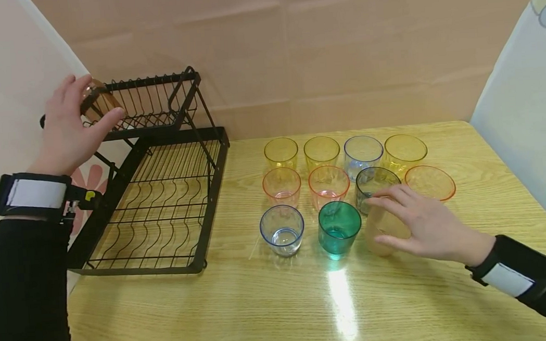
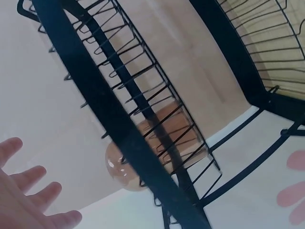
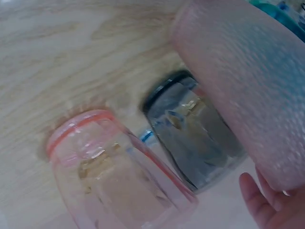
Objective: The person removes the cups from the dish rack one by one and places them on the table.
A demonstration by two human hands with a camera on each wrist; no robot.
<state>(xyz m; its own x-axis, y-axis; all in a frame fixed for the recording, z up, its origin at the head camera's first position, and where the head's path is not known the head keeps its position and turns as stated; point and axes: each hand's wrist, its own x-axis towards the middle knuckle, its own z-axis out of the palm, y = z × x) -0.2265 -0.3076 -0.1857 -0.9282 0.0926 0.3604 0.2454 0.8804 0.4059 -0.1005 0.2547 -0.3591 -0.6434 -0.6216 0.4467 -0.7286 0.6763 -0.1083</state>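
Note:
On the upper tier of the black dish rack (image 1: 214, 192), a brown glass (image 2: 181, 126) lies on its side. My left hand (image 1: 65, 123) is beside this glass; in the left wrist view its fingers (image 2: 40, 191) are spread and apart from it. At the right end of the front row, my right hand (image 1: 419, 221) holds a frosted pink glass (image 1: 382, 239) near its top, thumb on the near side and fingers on the far side. Part of that glass is hidden under the hand. Close by are a grey glass (image 3: 190, 133), a red-rimmed clear glass (image 3: 105, 176) and a teal glass (image 1: 338, 229).
Several more upright glasses fill the rows on the wooden table (image 1: 192, 311), among them a blue-rimmed glass (image 1: 284, 237) at the front and a yellow glass (image 1: 405, 152) at the back. Brown paper (image 1: 341, 57) covers the rear wall.

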